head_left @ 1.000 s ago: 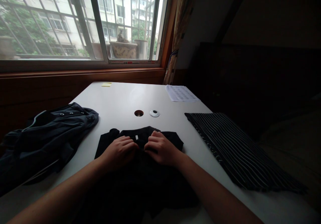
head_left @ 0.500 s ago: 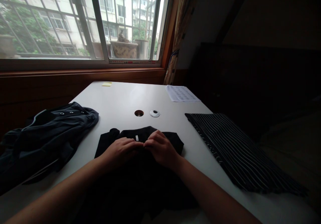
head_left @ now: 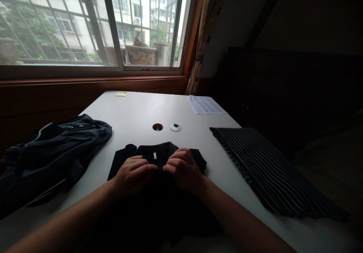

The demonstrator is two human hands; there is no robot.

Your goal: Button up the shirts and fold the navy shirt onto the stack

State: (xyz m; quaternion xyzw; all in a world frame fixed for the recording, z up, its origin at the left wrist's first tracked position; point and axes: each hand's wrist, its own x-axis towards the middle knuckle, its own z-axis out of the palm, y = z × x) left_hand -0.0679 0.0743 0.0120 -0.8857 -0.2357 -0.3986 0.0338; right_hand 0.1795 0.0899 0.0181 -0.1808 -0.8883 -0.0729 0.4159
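Head view. Your left hand [head_left: 133, 173] and right hand [head_left: 183, 170] rest side by side on the black garment [head_left: 159, 192], which lies flat on the white worktop [head_left: 136, 111] directly in front of you. The landmark is the small white label [head_left: 154, 155] at the garment's neckline. Your left hand sits just to the left of the label and slightly nearer to you; your right hand sits just to the right of it at the same depth. Both sets of fingers are curled down onto the cloth, knuckles raised, tips pressing or pinching the fabric just below the neckline; you cannot tell from this view whether a fold is truly gripped or only pinned. The two hands are nearly touching, and each is about equally near the label.

The garment's long axis runs from the label back toward your body, with the collar at the far end and the body of the cloth passing beneath your forearms. Its shoulder parts spread left and right of the label.

Well left of the label lies a crumpled dark blue garment [head_left: 56, 151]; well right lies a striped cloth [head_left: 266, 170]. Beyond the label, a cable hole [head_left: 157, 127] and its cap [head_left: 175, 127].
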